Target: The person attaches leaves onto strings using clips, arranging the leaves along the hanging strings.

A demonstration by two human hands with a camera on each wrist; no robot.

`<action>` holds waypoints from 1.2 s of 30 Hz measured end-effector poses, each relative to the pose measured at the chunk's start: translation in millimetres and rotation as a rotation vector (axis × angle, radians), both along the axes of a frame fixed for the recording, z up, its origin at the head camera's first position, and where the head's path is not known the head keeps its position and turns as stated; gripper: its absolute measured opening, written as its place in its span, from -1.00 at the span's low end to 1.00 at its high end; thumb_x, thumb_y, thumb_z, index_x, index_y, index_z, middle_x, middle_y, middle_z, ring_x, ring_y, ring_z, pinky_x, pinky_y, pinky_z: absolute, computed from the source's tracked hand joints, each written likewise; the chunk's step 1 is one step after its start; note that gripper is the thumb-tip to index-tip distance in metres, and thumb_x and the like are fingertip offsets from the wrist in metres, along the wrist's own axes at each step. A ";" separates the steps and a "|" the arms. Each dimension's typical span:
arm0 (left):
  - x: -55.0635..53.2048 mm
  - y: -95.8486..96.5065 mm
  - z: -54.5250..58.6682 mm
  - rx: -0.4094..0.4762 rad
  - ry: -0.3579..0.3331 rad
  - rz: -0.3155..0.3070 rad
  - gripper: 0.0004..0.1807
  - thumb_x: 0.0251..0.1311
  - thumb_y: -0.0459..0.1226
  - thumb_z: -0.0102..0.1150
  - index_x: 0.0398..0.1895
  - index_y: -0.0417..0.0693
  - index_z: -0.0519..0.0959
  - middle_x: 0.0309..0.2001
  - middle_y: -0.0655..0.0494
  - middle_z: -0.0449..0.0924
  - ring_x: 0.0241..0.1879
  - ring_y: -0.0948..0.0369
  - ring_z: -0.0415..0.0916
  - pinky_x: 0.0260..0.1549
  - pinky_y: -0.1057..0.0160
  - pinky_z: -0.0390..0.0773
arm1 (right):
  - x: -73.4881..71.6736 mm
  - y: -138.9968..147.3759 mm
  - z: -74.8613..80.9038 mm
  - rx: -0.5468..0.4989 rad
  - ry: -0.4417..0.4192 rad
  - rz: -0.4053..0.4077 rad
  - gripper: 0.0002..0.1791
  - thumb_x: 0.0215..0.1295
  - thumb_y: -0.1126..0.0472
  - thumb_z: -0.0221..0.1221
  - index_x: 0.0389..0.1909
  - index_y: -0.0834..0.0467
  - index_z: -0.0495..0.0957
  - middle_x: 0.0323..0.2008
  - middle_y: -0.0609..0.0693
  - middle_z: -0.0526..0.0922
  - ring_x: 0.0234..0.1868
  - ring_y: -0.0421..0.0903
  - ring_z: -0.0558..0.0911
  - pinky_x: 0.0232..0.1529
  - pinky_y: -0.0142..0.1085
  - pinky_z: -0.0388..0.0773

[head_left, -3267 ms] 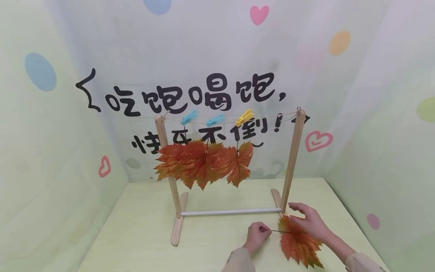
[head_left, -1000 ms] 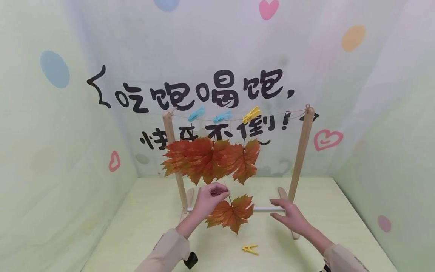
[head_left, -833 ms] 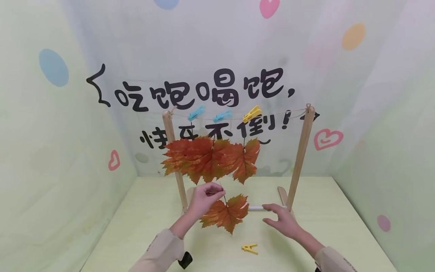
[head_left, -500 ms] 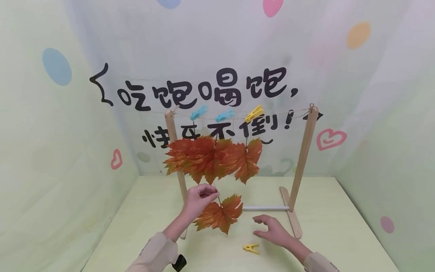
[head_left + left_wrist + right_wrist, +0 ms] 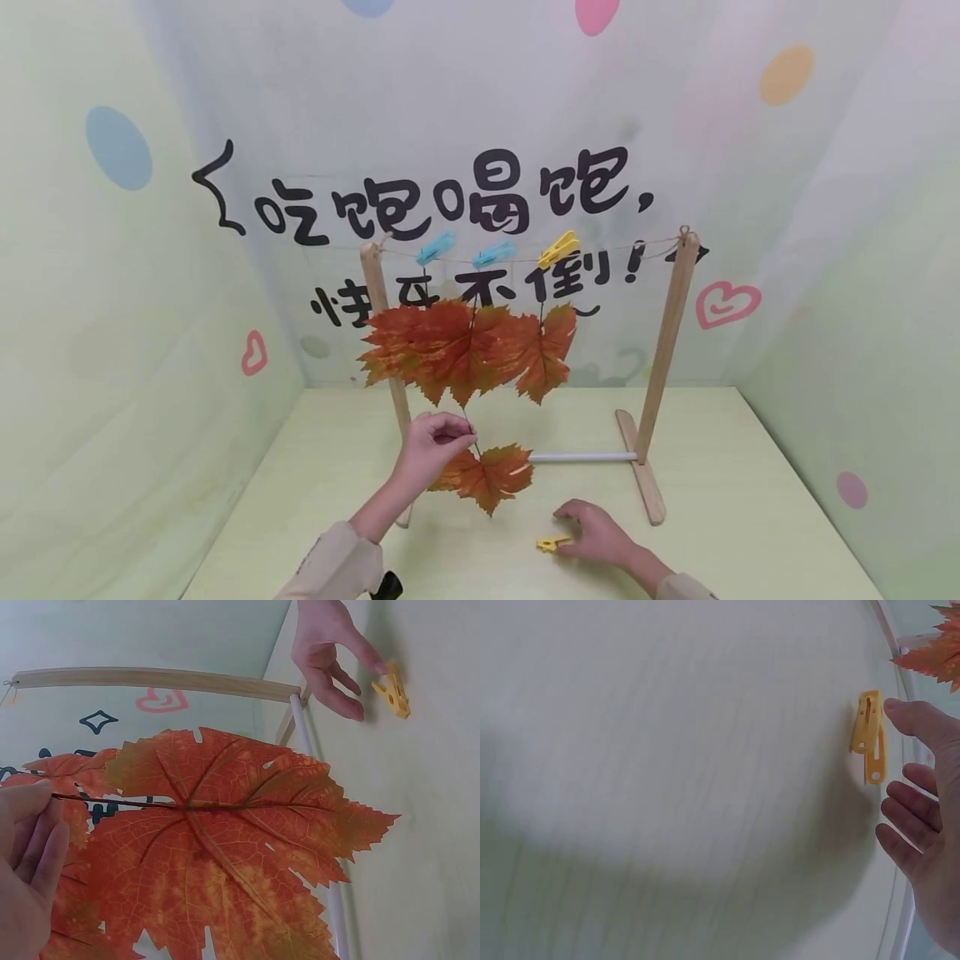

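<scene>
My left hand [image 5: 431, 447] pinches the thin dark stem of an orange-red artificial maple leaf [image 5: 492, 478], which hangs below the fingers in front of the rack. Up close in the left wrist view, the leaf [image 5: 225, 840] spreads wide, its stem between thumb and fingertips. My right hand [image 5: 602, 535] is low over the table, fingers apart and slightly bent. Beside its thumb lies a yellow clothespin [image 5: 548, 545]. In the right wrist view the thumb tip comes right up to the clothespin [image 5: 868, 731], while the other fingers stay away from it.
A wooden rack [image 5: 670, 350] with a white crossbar [image 5: 585, 457] stands behind the hands. From its string [image 5: 622, 247] hang several similar leaves [image 5: 468, 346], held by two blue clothespins [image 5: 495, 253] and a yellow clothespin [image 5: 559, 248]. A printed backdrop [image 5: 825, 208] encloses the table [image 5: 712, 475].
The leaf, flat on the table at the right earlier, now hangs from my left hand further left. My right hand has left the leaf and come down leftward to the loose yellow clothespin.
</scene>
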State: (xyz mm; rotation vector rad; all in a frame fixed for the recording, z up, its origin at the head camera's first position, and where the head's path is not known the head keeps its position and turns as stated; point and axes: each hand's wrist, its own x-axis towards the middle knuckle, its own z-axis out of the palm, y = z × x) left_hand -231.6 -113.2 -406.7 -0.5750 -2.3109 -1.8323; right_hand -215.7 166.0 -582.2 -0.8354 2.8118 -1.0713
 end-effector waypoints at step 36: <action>2.9 18.6 1.0 -0.036 -0.049 -0.105 -0.87 -0.01 -0.50 0.22 -0.34 -0.39 0.58 -0.35 -0.19 0.61 -0.39 0.15 0.59 -0.35 0.40 0.57 | -3.5 19.8 14.4 0.112 0.061 0.083 -0.81 -0.12 0.27 0.33 -0.40 0.22 0.63 -0.44 -0.12 0.60 -0.38 -0.28 0.52 -0.33 -0.36 0.49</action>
